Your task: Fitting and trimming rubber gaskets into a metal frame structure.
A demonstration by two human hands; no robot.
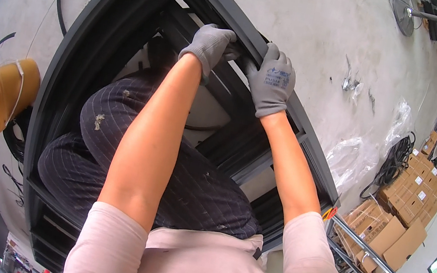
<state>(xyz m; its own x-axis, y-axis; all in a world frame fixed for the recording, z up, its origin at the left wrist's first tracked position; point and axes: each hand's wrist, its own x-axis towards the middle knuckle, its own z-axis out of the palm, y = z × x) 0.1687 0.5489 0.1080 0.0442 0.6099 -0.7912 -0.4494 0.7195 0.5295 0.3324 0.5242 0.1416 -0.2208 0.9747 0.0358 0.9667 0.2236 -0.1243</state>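
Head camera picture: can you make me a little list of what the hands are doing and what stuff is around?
left hand: grey glove, gripping the top edge of the dark metal frame
right hand: grey glove, pressing on the same edge, beside the left hand
frame: lies on the concrete floor
person's left: orange bucket
person's right: cardboard boxes, black cable coil
far: fan
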